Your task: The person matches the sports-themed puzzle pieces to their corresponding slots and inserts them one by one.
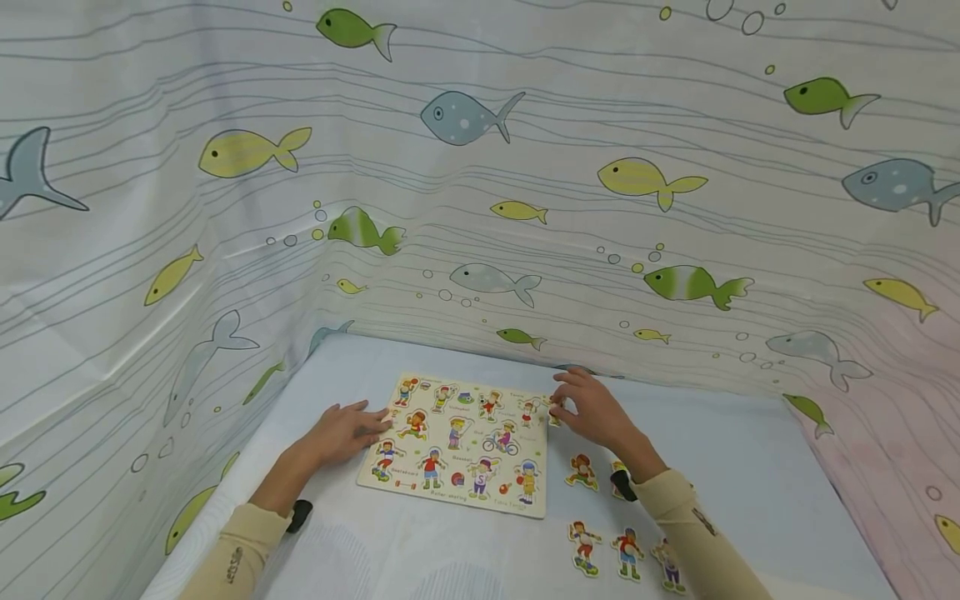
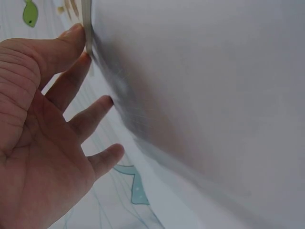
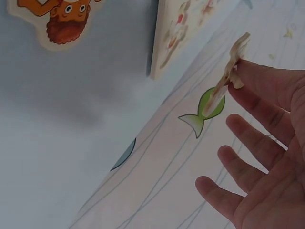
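I log the puzzle board (image 1: 457,446) as pale wood, matt, with printed colour figures. The cut-out piece (image 3: 232,67) I hold in my right hand (image 1: 596,410) is thin wood, raw at its edge. Loose figure pieces (image 1: 628,552) near the table's front edge: same printed wood. Table cover (image 1: 750,467): smooth matt cloth. Fish-print curtain (image 1: 480,167): creased, faintly glossy sheet.

puzzle board (image 1: 457,442) on table (image 1: 750,467), loose pieces (image 1: 626,550) right of it, curtain (image 1: 480,167) behind

Fish-print curtain (image 1: 480,167) recording booth
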Demonstrator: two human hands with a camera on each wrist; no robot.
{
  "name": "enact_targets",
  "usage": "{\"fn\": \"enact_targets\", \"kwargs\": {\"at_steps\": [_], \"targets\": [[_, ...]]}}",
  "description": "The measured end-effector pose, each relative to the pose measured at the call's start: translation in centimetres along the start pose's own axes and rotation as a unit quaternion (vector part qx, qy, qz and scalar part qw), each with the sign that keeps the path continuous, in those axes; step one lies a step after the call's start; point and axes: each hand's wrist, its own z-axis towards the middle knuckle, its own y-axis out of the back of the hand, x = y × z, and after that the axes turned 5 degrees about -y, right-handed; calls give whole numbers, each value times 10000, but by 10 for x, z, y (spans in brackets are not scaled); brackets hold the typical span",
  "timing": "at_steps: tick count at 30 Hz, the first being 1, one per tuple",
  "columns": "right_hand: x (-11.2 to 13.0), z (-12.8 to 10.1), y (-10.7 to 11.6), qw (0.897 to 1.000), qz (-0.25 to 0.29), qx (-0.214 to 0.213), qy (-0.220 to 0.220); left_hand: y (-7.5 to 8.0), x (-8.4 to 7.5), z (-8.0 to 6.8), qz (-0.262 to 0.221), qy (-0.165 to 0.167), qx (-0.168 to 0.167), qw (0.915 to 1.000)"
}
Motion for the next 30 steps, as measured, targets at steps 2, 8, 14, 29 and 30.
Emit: {"fn": "enact_targets", "kwargs": {"at_steps": [2, 8, 14, 29, 30], "targets": [[3, 4, -2, 10000, 45, -2, 47, 0, 0, 0, 34, 3, -1, 10000], [9, 17, -10, 9996, 138, 24, 231, 1, 0, -1, -2, 0, -4, 10000], [13, 28, -19, 9995, 104, 168, 248, 2, -1, -1, 9, -36, 0, 10000], [10, 42, -48, 9982, -81, 580, -106, 2, -3, 0, -39, -25, 10, 10000], [10, 43, -49, 9980, -146, 606, -135, 2, -3, 0, -35, -29, 10, 10000]]}}
